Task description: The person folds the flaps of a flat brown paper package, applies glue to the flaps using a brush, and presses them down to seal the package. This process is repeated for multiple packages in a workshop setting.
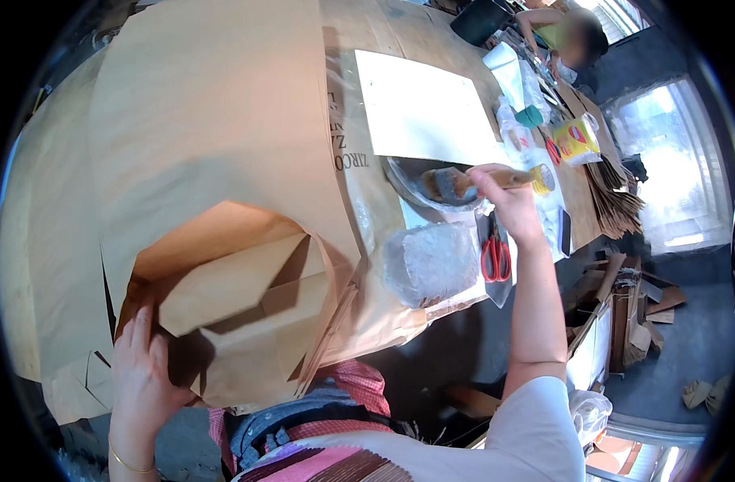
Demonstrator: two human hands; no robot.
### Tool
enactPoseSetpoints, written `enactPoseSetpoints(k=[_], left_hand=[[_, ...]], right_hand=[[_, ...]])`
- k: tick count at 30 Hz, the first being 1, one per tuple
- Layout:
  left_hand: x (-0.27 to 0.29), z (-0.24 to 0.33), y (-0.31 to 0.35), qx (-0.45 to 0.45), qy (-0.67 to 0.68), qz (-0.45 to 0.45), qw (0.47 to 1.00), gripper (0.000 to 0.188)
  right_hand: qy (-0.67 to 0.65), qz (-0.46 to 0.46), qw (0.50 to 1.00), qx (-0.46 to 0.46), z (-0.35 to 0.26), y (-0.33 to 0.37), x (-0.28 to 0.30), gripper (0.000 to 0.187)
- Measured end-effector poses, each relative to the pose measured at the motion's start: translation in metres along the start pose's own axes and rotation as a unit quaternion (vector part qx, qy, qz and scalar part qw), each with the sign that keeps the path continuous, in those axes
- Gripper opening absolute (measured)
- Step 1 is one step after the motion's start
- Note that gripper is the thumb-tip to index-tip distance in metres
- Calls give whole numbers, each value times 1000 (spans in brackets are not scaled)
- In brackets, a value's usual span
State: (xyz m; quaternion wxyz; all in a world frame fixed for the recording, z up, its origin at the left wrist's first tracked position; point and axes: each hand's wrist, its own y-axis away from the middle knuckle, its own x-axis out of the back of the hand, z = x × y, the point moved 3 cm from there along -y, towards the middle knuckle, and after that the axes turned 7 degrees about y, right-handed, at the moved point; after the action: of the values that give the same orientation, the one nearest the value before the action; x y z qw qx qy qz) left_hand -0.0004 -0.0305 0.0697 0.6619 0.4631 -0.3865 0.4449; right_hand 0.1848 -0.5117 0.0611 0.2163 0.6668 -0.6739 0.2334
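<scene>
My right hand is closed around the wooden handle of a wide paintbrush. The bristles are inside a round basin, partly covered by a white sheet. At the left, my left hand rests on the near edge of a brown paper bag, fingers stretched out and thumb apart. The bag's end is spread into a many-sided opening with folded flaps. It lies on top of a stack of large brown paper sheets or bags.
Red-handled scissors and a plastic-wrapped block lie near the basin. A white board lies beyond it. Farther right are a yellow packet, a green-capped bottle and folded cardboard. Another person works at the far right.
</scene>
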Motion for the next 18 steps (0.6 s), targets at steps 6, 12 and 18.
enactPoseSetpoints(k=[6, 12, 18], left_hand=[[5, 20, -10, 7, 17, 90, 996, 104], [12, 18, -21, -8, 104, 97, 990, 110], [11, -8, -21, -60, 179, 54, 980, 129]], right_hand=[[28, -186, 981, -45, 9, -15, 32, 27], [-343, -21, 936, -75, 41, -31, 37, 17], [-333, 69, 935, 100, -131, 113, -88, 25]])
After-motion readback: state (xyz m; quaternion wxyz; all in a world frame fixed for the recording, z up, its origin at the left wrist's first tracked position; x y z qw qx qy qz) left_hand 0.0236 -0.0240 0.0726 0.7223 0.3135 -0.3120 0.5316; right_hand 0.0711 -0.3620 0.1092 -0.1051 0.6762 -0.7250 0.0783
